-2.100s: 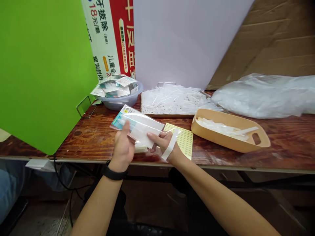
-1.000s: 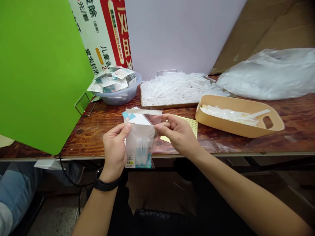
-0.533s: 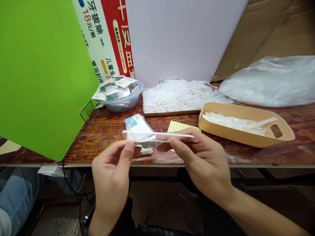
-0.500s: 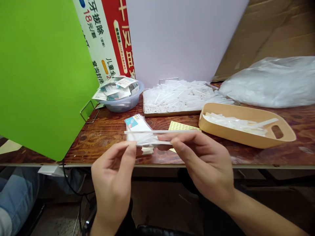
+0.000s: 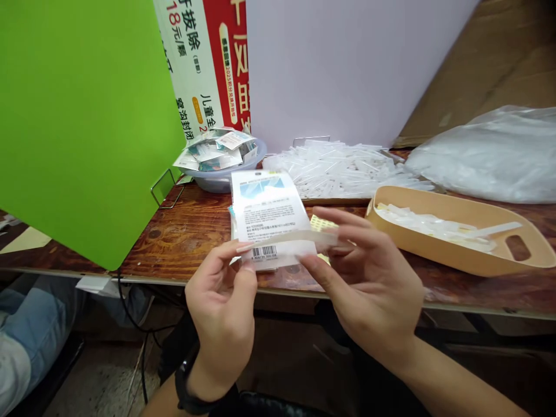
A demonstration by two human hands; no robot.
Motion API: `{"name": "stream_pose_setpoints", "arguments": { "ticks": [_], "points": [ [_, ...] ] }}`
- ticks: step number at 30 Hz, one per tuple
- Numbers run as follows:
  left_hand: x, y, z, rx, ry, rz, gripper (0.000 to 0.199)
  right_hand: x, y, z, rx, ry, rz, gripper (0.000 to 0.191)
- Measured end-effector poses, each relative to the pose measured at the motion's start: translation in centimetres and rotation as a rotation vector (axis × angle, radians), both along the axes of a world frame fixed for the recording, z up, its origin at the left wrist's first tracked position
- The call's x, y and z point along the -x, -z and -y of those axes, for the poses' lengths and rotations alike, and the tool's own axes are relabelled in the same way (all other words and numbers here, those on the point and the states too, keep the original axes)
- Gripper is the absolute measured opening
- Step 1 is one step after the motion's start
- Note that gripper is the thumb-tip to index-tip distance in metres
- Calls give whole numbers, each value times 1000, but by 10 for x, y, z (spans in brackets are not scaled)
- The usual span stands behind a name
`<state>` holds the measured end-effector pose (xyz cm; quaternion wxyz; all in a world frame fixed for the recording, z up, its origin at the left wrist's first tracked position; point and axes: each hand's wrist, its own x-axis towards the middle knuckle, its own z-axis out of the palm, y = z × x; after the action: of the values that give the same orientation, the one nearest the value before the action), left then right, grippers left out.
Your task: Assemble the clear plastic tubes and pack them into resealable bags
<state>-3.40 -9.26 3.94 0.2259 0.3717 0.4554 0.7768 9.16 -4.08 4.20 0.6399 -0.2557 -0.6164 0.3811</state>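
Between my two hands is a flat packet (image 5: 271, 211), a clear bag around a white printed card with blue pictures and a barcode. A translucent strip (image 5: 284, 236), which looks like the bag's flap, crosses its lower end. My left hand (image 5: 223, 313) pinches the lower left corner between thumb and fingers. At the lower right, my right hand (image 5: 373, 289) has its thumb against the packet and its bent fingers behind the strip; these fingers are slightly blurred. Behind the packet, a stack of cards is mostly hidden, and a yellow sticker sheet (image 5: 320, 223) is partly covered.
A blue bowl (image 5: 212, 183) of filled packets stands at back left. Clear plastic strips (image 5: 343, 168) are heaped behind. A tan basket (image 5: 452, 258) holds whitish strips at right, with a large plastic bag (image 5: 490, 156) beyond. A green board (image 5: 87, 127) leans left. A seated person's leg (image 5: 39, 347) shows.
The packet has tipped from nearly edge-on to show its printed face toward me. My right fingers have lifted and spread somewhat. The view has shifted slightly left.
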Motion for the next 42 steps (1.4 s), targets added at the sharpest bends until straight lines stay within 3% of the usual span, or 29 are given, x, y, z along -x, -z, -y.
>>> {"name": "stream_pose_setpoints", "arguments": {
  "ticks": [2, 4, 6, 9, 12, 17, 26, 37, 42],
  "points": [
    [-2, 2, -2, -21, -51, -18, 12, 2, 0, -3, 127, -75, -53, 50],
    [-3, 2, -4, -11, -91, -36, 11, 2, 0, -7, 269, -197, -53, 57],
    [-3, 2, -6, 19, -77, 3, 19, 2, 1, -13, 380, -309, -52, 50],
    [3, 1, -12, 95, 88, 166, 37, 0, 3, -22, 514, -368, -87, 33],
    [9, 0, -19, 161, 255, 338, 24, -2, 4, -27, 575, -331, -146, 23],
    [15, 0, -26, 246, 335, 490, 8, -3, 5, -32, 646, -339, -187, 18],
    [21, 7, -28, 408, 445, 484, 16, -7, 12, -41, 629, -269, -132, 21],
    [31, 14, -31, 405, 555, 233, 23, -5, 16, -44, 518, -199, -174, 18],
    [31, 16, -32, 318, 477, 172, 16, -5, 16, -45, 548, -238, -178, 19]
  ]
}}
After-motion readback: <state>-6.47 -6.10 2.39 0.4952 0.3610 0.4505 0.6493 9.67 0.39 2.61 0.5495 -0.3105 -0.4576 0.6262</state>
